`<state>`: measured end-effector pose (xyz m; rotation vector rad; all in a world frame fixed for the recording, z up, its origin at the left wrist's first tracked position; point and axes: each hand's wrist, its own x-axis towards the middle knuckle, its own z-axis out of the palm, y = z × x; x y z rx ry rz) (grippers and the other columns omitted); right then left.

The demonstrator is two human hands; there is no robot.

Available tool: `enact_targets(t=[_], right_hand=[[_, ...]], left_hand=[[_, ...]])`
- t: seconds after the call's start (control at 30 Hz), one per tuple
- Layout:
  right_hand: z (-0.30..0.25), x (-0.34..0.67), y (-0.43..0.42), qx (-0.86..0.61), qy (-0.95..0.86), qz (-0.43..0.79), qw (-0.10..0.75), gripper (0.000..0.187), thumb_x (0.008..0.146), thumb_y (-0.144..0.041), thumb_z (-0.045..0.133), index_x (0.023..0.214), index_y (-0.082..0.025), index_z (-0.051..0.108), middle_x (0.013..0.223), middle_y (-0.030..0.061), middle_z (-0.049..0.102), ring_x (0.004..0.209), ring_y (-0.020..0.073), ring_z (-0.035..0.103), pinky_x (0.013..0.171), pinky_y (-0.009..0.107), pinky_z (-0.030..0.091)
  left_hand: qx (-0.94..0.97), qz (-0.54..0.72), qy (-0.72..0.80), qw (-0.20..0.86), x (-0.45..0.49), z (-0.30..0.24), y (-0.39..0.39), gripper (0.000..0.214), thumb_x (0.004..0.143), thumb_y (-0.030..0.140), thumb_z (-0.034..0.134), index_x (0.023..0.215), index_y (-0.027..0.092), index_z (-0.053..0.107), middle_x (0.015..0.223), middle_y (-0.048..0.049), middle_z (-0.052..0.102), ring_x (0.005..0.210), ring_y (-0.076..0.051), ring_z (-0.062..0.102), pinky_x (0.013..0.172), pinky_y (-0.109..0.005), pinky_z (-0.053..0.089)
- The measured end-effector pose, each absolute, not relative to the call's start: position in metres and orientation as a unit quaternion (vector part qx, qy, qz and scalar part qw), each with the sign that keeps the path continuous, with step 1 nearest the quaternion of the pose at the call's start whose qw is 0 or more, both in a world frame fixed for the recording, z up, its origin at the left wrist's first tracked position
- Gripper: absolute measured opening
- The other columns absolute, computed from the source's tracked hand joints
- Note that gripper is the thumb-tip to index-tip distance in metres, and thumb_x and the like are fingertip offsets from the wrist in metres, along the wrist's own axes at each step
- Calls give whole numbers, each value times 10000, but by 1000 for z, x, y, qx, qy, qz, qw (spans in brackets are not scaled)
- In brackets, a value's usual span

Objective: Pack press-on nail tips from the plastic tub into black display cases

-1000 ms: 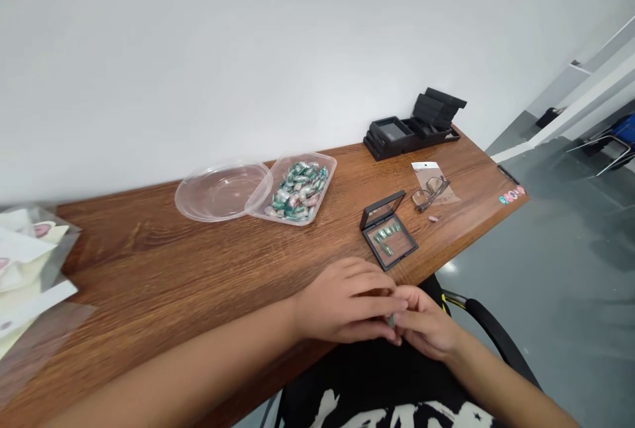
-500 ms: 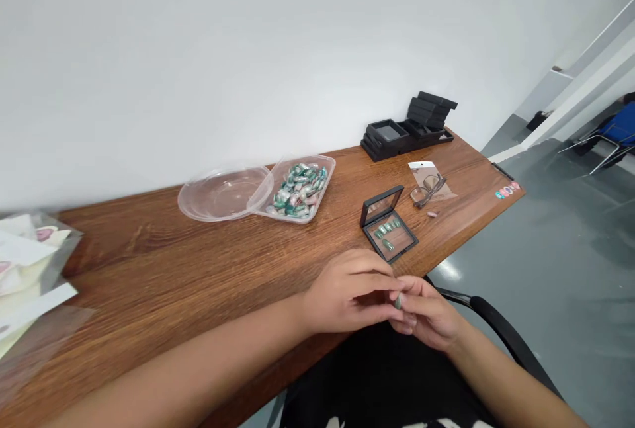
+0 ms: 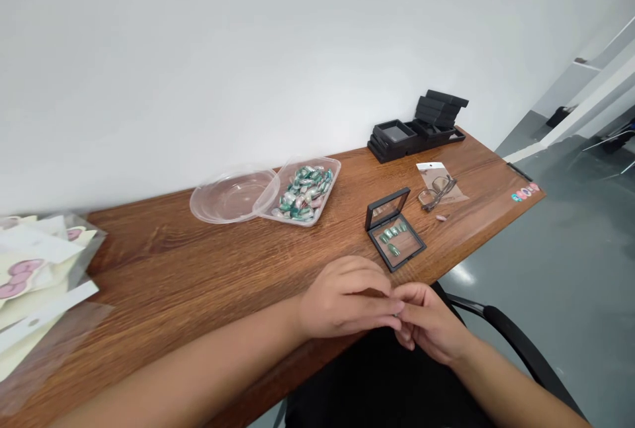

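Observation:
My left hand (image 3: 347, 299) and my right hand (image 3: 427, 321) meet at their fingertips in front of the table edge. Both are closed in a pinch on a small green press-on nail, almost wholly covered by the fingers now. Just beyond them lies a black display case (image 3: 413, 247), its windowed lid raised. Green press-on nails (image 3: 393, 233) sit inside on the clear film, several in a row and one below. Farther back, a clear plastic tub (image 3: 331, 182) holds a heap of green, silvery and pinkish press-on nails (image 3: 303, 195).
A clear round lid (image 3: 228, 198) overlaps the tub's left side. Black cases (image 3: 397, 140) are stacked by the wall. Glasses (image 3: 436, 194) rest on a clear packet (image 3: 454, 198), near a small pink piece (image 3: 441, 218). Packaged cards (image 3: 44, 262) lie at left. A chair armrest (image 3: 510, 335) is at right.
The green nail, visible between my fingers before, is now mostly hidden as my left fingertips close over it. The view has shifted slightly, moving the table things a little to the right.

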<state>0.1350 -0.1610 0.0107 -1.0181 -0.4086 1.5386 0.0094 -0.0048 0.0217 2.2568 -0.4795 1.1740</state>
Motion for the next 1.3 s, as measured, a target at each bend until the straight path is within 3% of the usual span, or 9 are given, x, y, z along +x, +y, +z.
enact_targets(t=[0.2, 0.33, 0.47, 0.6, 0.77, 0.93, 1.13, 1.23, 1.3], right_hand=[[17, 138, -160, -519, -275, 593, 550, 330, 817, -481, 772, 758, -156, 766, 589, -23, 550, 452, 61, 453, 393, 174, 383], [22, 145, -161, -527, -382, 535, 539, 277, 907, -404, 670, 834, -162, 780, 707, 11, 584, 516, 75, 496, 442, 192, 422], [21, 154, -158, -519, -437, 551, 486, 248, 898, -340, 678, 770, -150, 773, 674, 16, 584, 555, 79, 484, 446, 173, 401], [16, 160, -155, -526, -361, 616, 462, 237, 829, -373, 741, 790, -142, 771, 681, 16, 602, 537, 83, 486, 398, 166, 419], [13, 159, -154, -546, -283, 649, 448, 250, 810, -378, 741, 739, -138, 733, 637, -7, 606, 450, 49, 463, 385, 156, 424], [15, 155, -152, -557, -271, 628, 471, 323, 807, -462, 737, 758, -146, 698, 626, -28, 581, 414, 39, 446, 370, 160, 410], [16, 150, -152, -579, -255, 603, 485, 366, 835, -530, 702, 774, -172, 656, 503, -62, 517, 377, 49, 416, 358, 160, 369], [19, 152, -157, -585, -254, 594, 491, 386, 797, -553, 740, 865, -176, 701, 592, -41, 552, 434, 65, 457, 358, 169, 389], [23, 158, -160, -589, -268, 584, 491, 385, 805, -553, 739, 890, -178, 727, 636, -25, 557, 465, 75, 475, 362, 177, 395]], left_hand=[[869, 430, -194, 148, 7, 22, 5, 145, 911, 314, 754, 979, 187, 745, 786, 13, 715, 790, -141, 698, 753, -266, 568], [887, 409, -185, 107, 4, 20, 9, 108, 939, 341, 724, 938, 237, 753, 823, 39, 732, 827, -123, 714, 823, -262, 574], [900, 382, -176, 112, 2, 14, 8, 126, 980, 335, 670, 1011, 242, 750, 869, 35, 746, 892, -125, 719, 892, -274, 569], [908, 356, -172, 139, 4, 13, 6, 159, 1017, 254, 606, 1106, 209, 731, 844, 33, 747, 877, -119, 714, 904, -271, 569], [920, 330, -161, 135, 8, 16, 6, 119, 988, 185, 636, 1065, 190, 726, 857, 26, 746, 848, -116, 703, 907, -269, 572], [926, 326, -132, 138, 8, 14, 8, 141, 979, 288, 666, 1100, 236, 713, 845, 22, 708, 842, -143, 679, 799, -285, 560], [940, 304, -61, 140, 7, 12, 9, 320, 997, 433, 614, 1255, 245, 639, 899, -3, 694, 790, -143, 663, 721, -271, 540], [947, 293, -50, 125, 7, 10, 8, 509, 978, 561, 581, 1319, 183, 605, 1097, -80, 715, 1049, -222, 681, 896, -338, 549], [955, 276, -55, 97, 7, 8, 8, 632, 972, 638, 527, 1368, 148, 575, 1295, -125, 670, 1302, -288, 569, 1088, -414, 459]])
